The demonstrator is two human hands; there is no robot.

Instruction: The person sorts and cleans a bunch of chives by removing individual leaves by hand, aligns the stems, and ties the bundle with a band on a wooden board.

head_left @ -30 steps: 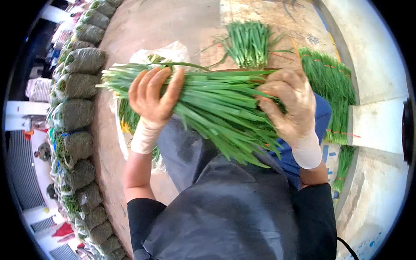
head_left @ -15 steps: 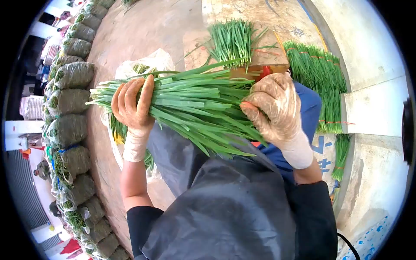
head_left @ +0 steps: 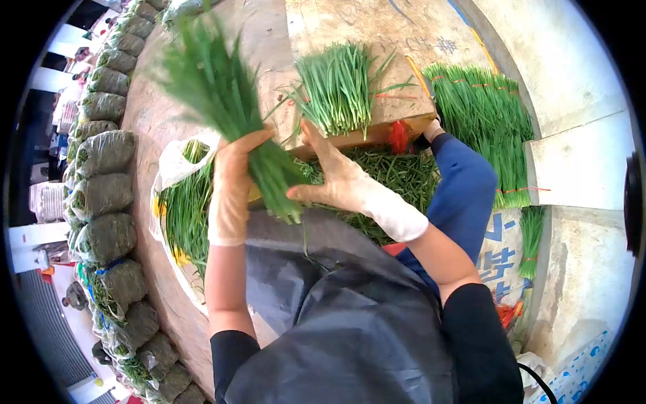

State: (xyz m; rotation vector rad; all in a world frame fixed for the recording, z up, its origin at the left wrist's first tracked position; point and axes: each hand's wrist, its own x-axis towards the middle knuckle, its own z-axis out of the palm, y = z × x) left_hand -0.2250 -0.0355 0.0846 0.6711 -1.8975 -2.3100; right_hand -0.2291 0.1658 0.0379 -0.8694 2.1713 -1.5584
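Note:
My left hand (head_left: 235,165), in a thin stained glove, is closed around a bunch of Chinese chives (head_left: 232,101). The bunch is tilted, with blurred leaf tips up and left and pale cut ends low near my lap. My right hand (head_left: 336,178), gloved too, is open beside the lower stalks, thumb and fingers spread apart; nothing is held in it. Beyond it, a pile of chives (head_left: 340,87) lies on a low wooden board (head_left: 420,104), stalk ends facing me. Red ties (head_left: 399,137) hang at the board's front edge.
Tied chive bundles (head_left: 478,114) line the right side, with a smaller bundle (head_left: 531,236) nearer. Loose leaves (head_left: 387,178) lie below the board. A white plastic bag (head_left: 176,165) of chives is open at left. Stuffed bags (head_left: 104,158) form a row farther left.
The bunch has swung from lying sideways across both hands to leaf tips up, stalks down. My right hand has left the leaf end, opened and moved left toward the stalks.

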